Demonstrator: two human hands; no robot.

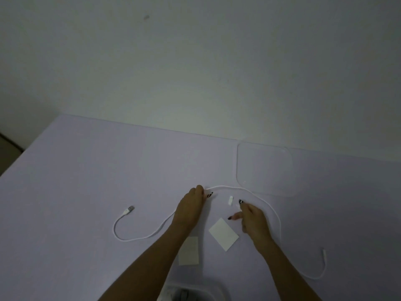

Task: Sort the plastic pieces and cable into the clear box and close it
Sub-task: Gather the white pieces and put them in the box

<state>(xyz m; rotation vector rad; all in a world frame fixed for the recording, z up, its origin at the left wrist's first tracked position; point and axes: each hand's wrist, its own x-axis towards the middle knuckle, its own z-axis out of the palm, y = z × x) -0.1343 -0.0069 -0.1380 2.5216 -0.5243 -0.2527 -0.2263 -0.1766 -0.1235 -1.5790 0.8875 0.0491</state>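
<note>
cable [230,187]: white, slack, snaking across the table [86,170], plugs at both ends (light, floppy; best gathered mid-run) | left hand [192,207]: fingers curled over it, seemingly pinching | right hand [249,216]: loosely spread beside small plastic piece [230,200] | clear box [191,290]: near edge

The cable [269,205] is draped across the table [86,170] under the left hand [191,207] and around the right hand [251,218], with the lid [264,170] beyond the right hand, two flat pieces [223,234] between the wrists, and the box [195,292] nearest the body
</note>
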